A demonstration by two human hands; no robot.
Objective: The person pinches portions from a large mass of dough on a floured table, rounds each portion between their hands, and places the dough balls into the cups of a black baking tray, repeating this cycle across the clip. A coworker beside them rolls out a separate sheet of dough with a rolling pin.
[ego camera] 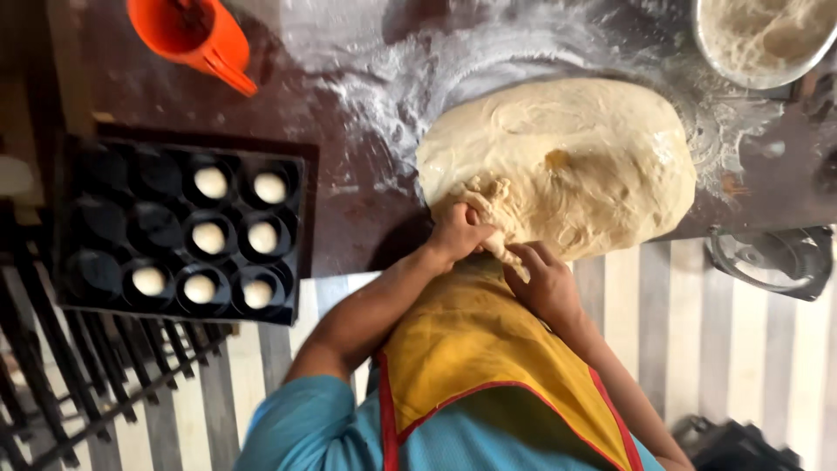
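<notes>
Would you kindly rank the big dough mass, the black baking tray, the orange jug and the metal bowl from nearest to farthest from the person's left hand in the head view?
1. Dough mass: touching the left hand, just above it.
2. Black baking tray: to the image left, holding dough balls.
3. Orange jug at top left and metal bowl at top right: both farthest, too close to call.

Large pale dough mass (558, 161), soft and irregular, lay on the floured dark surface (349, 218); a small piece (499, 246) at its near edge was apparently being pulled away.
</notes>
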